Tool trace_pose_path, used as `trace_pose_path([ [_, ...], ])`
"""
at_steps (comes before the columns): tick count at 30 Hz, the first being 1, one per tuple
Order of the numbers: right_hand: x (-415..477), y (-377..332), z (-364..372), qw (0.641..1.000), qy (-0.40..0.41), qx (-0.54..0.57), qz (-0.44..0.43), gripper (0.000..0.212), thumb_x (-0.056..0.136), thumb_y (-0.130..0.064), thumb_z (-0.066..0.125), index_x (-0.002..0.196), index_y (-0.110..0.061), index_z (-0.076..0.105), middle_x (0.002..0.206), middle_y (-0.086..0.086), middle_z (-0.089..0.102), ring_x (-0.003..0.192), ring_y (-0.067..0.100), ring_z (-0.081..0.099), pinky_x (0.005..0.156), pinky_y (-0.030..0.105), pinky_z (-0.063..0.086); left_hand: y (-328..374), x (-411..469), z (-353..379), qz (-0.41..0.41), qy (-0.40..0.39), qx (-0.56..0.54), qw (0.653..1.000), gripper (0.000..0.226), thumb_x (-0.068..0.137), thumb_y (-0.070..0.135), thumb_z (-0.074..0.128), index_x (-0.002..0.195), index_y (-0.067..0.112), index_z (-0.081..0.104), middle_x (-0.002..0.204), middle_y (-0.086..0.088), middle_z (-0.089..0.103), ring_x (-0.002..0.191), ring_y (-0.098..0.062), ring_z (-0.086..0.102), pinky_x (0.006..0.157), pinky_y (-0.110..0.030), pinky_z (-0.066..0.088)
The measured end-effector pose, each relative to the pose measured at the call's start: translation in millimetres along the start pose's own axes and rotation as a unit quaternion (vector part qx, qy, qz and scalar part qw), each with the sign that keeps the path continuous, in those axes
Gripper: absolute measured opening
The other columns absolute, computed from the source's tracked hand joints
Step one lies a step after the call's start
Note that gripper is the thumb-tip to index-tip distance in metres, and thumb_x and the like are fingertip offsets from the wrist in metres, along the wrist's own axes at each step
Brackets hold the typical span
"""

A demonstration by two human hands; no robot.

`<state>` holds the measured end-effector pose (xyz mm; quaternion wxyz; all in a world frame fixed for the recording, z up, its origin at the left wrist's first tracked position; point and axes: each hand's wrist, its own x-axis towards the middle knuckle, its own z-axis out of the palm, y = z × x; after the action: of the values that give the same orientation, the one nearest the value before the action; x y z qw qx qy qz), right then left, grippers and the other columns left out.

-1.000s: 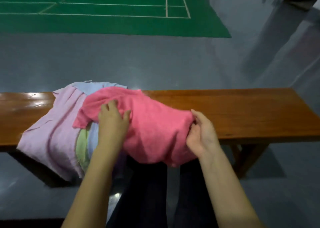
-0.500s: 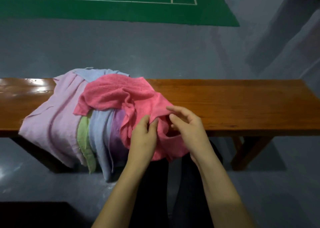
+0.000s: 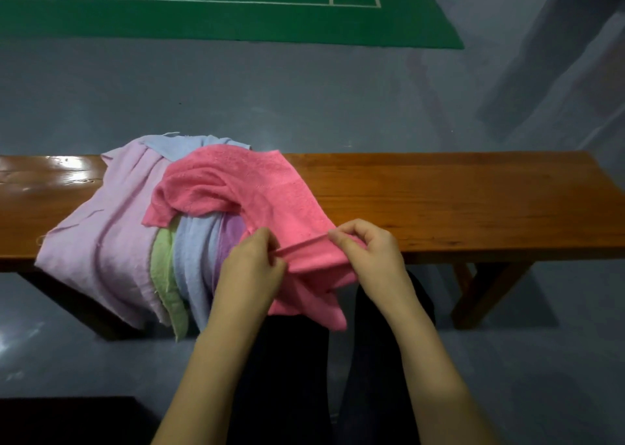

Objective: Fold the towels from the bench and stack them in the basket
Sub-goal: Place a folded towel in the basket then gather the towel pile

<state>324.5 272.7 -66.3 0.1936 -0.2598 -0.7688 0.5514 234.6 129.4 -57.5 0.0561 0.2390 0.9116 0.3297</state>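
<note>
A pink towel [image 3: 257, 187] lies crumpled on top of a heap of towels on the wooden bench [image 3: 456, 204]. My left hand [image 3: 252, 269] and my right hand [image 3: 370, 252] each pinch its near hem, which stretches taut between them over the bench's front edge. Beneath it lie a lilac towel [image 3: 101, 238], a green towel [image 3: 164, 275], a light blue towel [image 3: 194, 252] and a purple towel [image 3: 231, 238], all draping over the edge. No basket is in view.
The bench's right half is bare wood, with a leg [image 3: 487, 292] below. Grey floor stretches beyond, with a green court mat [image 3: 220, 8] at the far side. My dark-trousered legs [image 3: 291, 377] are under the hands.
My hands have slid apart along the pink towel's near edge and now pull the hem taut between them. The towel's lower part hangs further over the bench front.
</note>
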Motion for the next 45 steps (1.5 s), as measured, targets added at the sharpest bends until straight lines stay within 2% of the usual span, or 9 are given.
trace_pose_path([
  [6,9.8,13.3,-32.6,0.994,0.111,-0.011,0.010,0.023,0.092,-0.023,0.060,0.072,-0.012,0.059,0.065,-0.005,0.053,0.066,0.009,0.047,0.063,0.027,0.037,-41.0,7.8,-19.3,-0.074,0.031,-0.026,0.996,0.012,0.084,0.008,0.058,0.078,0.019,0.060,0.069,-0.002,0.062,0.074,-0.027,0.059,0.063,-0.026,0.037],
  [11,13.2,13.9,-19.8,0.998,0.058,-0.022,0.025,0.026,0.094,-0.020,0.057,0.069,-0.019,0.052,0.062,-0.009,0.048,0.060,0.005,0.043,0.059,0.019,0.035,-23.9,6.7,-13.8,-0.025,-0.003,-0.146,0.989,0.006,0.094,0.020,0.047,0.097,0.021,0.052,0.079,0.011,0.055,0.079,-0.011,0.049,0.071,-0.022,0.031],
  [16,11.8,16.9,-27.8,0.996,0.087,0.013,0.015,0.023,0.094,-0.024,0.058,0.073,-0.015,0.058,0.066,-0.006,0.052,0.066,0.009,0.047,0.065,0.030,0.038,-31.4,7.9,-20.7,0.011,0.019,-0.092,0.995,0.008,0.092,0.019,0.058,0.086,0.014,0.059,0.068,0.008,0.057,0.065,-0.001,0.050,0.065,-0.024,0.032],
  [21,5.9,20.0,-41.4,0.994,0.100,0.032,0.010,0.026,0.093,-0.027,0.059,0.076,-0.008,0.061,0.066,0.004,0.053,0.065,0.015,0.046,0.063,0.032,0.037,-61.0,8.4,-31.5,-0.062,0.064,-0.210,0.974,0.036,0.088,0.033,0.063,0.069,0.004,0.058,0.057,0.009,0.043,0.053,-0.003,0.036,0.055,-0.027,0.032],
  [25,-1.3,0.5,-20.9,0.994,0.063,0.093,0.008,0.020,0.092,-0.016,0.059,0.074,-0.007,0.060,0.066,0.001,0.051,0.064,0.007,0.046,0.059,0.019,0.038,-31.7,5.3,-26.5,-0.078,0.140,-0.292,0.943,0.022,0.096,0.020,0.053,0.076,0.013,0.057,0.071,0.006,0.047,0.058,0.006,0.042,0.058,-0.009,0.034],
  [31,-10.4,-31.8,3.6,0.962,-0.073,0.259,0.034,0.016,0.089,-0.014,0.059,0.076,-0.005,0.059,0.061,0.013,0.055,0.049,0.017,0.053,0.041,0.021,0.045,27.2,-8.0,-7.5,0.112,-0.153,-0.284,0.940,0.034,0.082,0.030,0.065,0.115,0.035,0.056,0.106,0.013,0.066,0.100,0.003,0.060,0.090,-0.015,0.045],
  [35,-9.3,-31.3,-3.3,0.970,-0.105,0.218,0.004,0.014,0.080,-0.022,0.065,0.075,-0.010,0.062,0.064,0.002,0.062,0.061,0.013,0.055,0.052,0.015,0.041,21.2,-5.7,-7.0,0.140,-0.025,-0.105,0.984,0.031,0.079,0.050,0.055,0.072,0.020,0.056,0.063,0.013,0.055,0.058,-0.002,0.047,0.060,-0.030,0.040],
  [40,-10.7,-19.3,-18.1,0.985,-0.138,0.101,0.013,0.034,0.065,-0.033,0.074,0.074,-0.001,0.067,0.069,0.006,0.059,0.064,0.016,0.051,0.057,0.026,0.039,7.5,-2.3,-30.5,0.099,0.074,-0.129,0.984,0.019,0.083,0.040,0.062,0.075,0.022,0.064,0.064,0.012,0.060,0.062,0.001,0.052,0.060,-0.020,0.038],
  [45,-2.8,-4.6,-37.1,0.996,-0.069,-0.050,-0.012,0.007,0.084,-0.022,0.070,0.077,-0.019,0.068,0.074,-0.011,0.065,0.072,-0.001,0.054,0.069,0.019,0.039,-29.6,3.9,-47.2,0.019,0.149,-0.056,0.987,0.027,0.085,0.042,0.062,0.076,0.017,0.063,0.067,0.003,0.061,0.072,-0.025,0.058,0.069,-0.037,0.045],
])
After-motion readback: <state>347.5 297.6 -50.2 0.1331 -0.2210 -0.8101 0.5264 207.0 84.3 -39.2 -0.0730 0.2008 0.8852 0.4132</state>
